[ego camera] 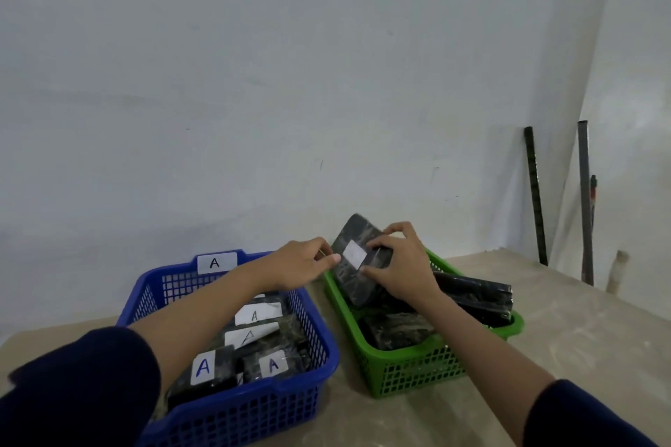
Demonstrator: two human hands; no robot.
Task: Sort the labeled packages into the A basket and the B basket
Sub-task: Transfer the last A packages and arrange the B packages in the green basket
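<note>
A blue basket (pixel 239 414) tagged A stands at the left and holds several black packages with white A labels (pixel 254 316). To its right stands a green basket (pixel 410 370) with several black packages (pixel 472 296) in it. Over the green basket's far end my right hand (pixel 399 261) holds a black package (pixel 354 265) tilted up on edge, its white label facing me but too blurred to read. My left hand (pixel 301 263) reaches across the blue basket and its fingertips touch the left edge of that package.
Both baskets sit on a pale, dusty table (pixel 562 319) set against a white wall. Dark rods (pixel 535 196) and a metal bar (pixel 584 203) lean in the corner at the right.
</note>
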